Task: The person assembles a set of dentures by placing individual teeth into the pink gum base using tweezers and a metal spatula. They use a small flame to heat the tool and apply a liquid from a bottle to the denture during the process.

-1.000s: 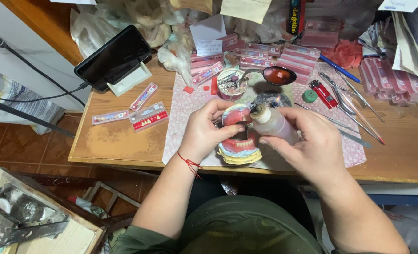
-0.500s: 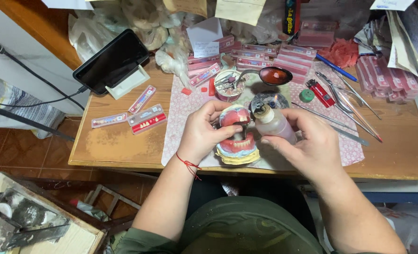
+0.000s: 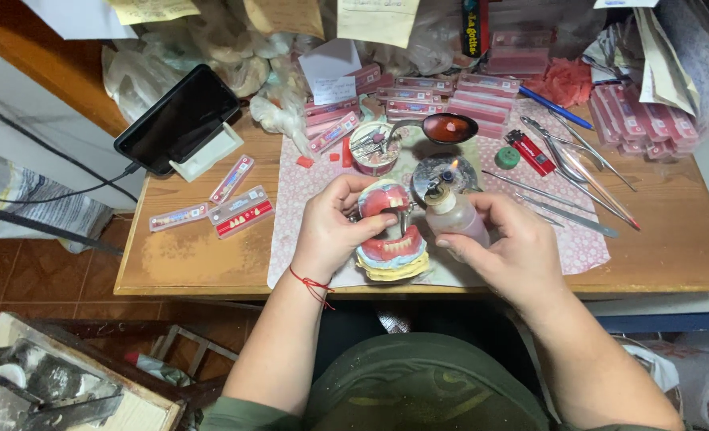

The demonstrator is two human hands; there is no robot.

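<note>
My left hand [image 3: 334, 227] grips a denture model [image 3: 392, 246] of pink wax and white teeth mounted on a yellowish plaster base, held open on a metal hinge above the table's front edge. My right hand [image 3: 514, 247] holds a small clear bottle lamp [image 3: 456, 217] with a lit wick, its little flame close beside the model's upper part. A thin metal tool runs between the model and the lamp; which hand holds it I cannot tell. A red thread circles my left wrist.
A patterned pink cloth [image 3: 582, 247] covers the wooden table [image 3: 187, 255]. On it lie metal instruments [image 3: 562, 203], a spoon with red wax [image 3: 449, 128], a round tin [image 3: 373, 148], a red lighter [image 3: 532, 153]. Tooth strips [image 3: 241, 211], a propped phone [image 3: 177, 120], pink boxes [image 3: 442, 92].
Both hands and the model have stayed almost in place. The lamp has shifted slightly and its flame now shows near the model's top.
</note>
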